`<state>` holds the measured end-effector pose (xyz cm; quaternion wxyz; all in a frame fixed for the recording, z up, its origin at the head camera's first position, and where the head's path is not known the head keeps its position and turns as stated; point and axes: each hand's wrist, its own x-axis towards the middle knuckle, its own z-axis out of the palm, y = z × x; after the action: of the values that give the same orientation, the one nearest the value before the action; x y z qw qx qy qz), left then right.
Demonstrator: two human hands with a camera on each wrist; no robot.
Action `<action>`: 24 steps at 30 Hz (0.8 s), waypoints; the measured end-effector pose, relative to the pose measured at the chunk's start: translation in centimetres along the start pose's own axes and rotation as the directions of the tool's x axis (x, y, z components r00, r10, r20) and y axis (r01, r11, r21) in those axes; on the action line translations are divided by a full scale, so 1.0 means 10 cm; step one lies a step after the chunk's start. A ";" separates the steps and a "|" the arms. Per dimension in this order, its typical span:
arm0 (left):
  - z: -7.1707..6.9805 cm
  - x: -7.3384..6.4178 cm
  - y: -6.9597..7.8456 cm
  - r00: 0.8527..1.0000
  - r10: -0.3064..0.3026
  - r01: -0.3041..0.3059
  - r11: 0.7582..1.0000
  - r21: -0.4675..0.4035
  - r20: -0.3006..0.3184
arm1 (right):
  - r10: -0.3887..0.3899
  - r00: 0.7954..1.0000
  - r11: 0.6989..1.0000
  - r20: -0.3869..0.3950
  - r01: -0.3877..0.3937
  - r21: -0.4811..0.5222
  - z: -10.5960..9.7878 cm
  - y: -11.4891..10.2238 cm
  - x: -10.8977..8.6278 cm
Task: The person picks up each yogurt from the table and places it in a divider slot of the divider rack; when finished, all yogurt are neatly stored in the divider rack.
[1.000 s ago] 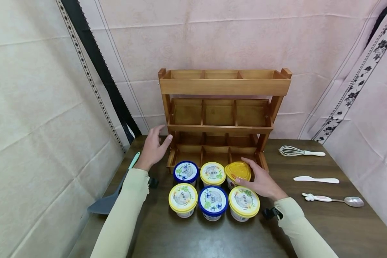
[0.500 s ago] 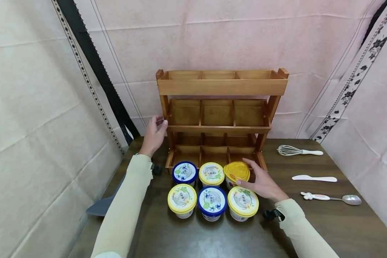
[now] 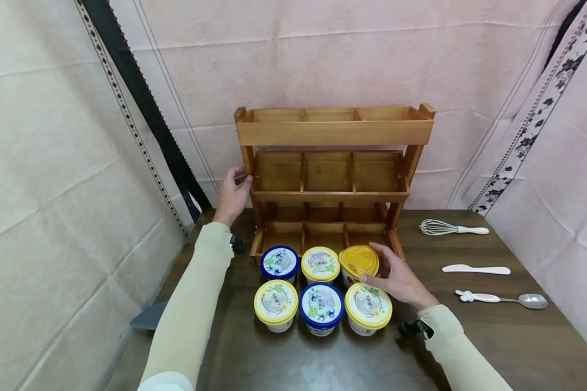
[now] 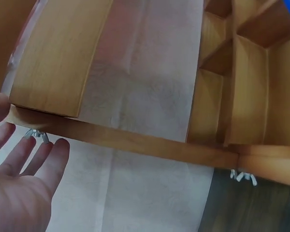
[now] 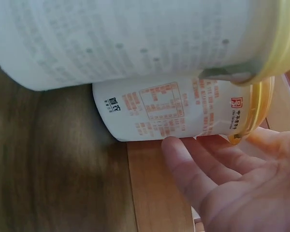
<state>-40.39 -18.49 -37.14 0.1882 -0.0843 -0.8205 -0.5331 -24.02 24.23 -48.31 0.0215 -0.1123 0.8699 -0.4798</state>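
My left hand (image 3: 232, 195) is at the left side of the wooden rack (image 3: 335, 133). In the left wrist view its extended fingertips lie close around a metal wing nut (image 4: 37, 134) on the rack's side; whether they touch it I cannot tell. My right hand (image 3: 397, 276) reaches along the right side of a tub with an amber lid (image 3: 359, 260), thumb at the front, fingers behind. In the right wrist view a fingertip touches the tub's white wall (image 5: 159, 108). Beside it stand two blue-lidded tubs, one at the back left (image 3: 279, 262), and several yellow-lidded ones, one at front right (image 3: 369, 305).
On the right of the dark table (image 3: 254, 364) lie a whisk (image 3: 452, 228), a white knife (image 3: 475, 269) and a spoon (image 3: 501, 298). A grey spatula (image 3: 148, 316) is partly hidden behind the left sleeve. Cloth hangs behind and at both sides.
My left hand has moved up and slightly back to the rack's left side, its fingers drawing closer together. The right hand stays at the amber-lidded tub. The view has shifted slightly.
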 end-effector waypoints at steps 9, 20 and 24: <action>0.04 0.11 -0.08 0.998 -0.011 0.004 0.992 -0.124 -0.054 | -0.005 1.000 1.000 -0.020 0.005 0.020 0.01 0.04 0.00; 0.03 0.15 -0.18 0.999 0.013 -0.023 0.982 -0.190 -0.051 | -0.026 0.999 1.000 -0.039 0.026 0.003 0.05 0.07 0.02; 0.02 0.15 -0.18 0.997 0.056 -0.063 0.984 -0.165 -0.047 | -0.031 0.998 0.999 -0.048 0.032 0.003 0.05 0.06 0.02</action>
<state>-42.37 -19.13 -38.12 0.2136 -0.1127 -0.7660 -0.5958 -24.25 24.12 -49.08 -0.0069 -0.1143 0.8673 -0.4844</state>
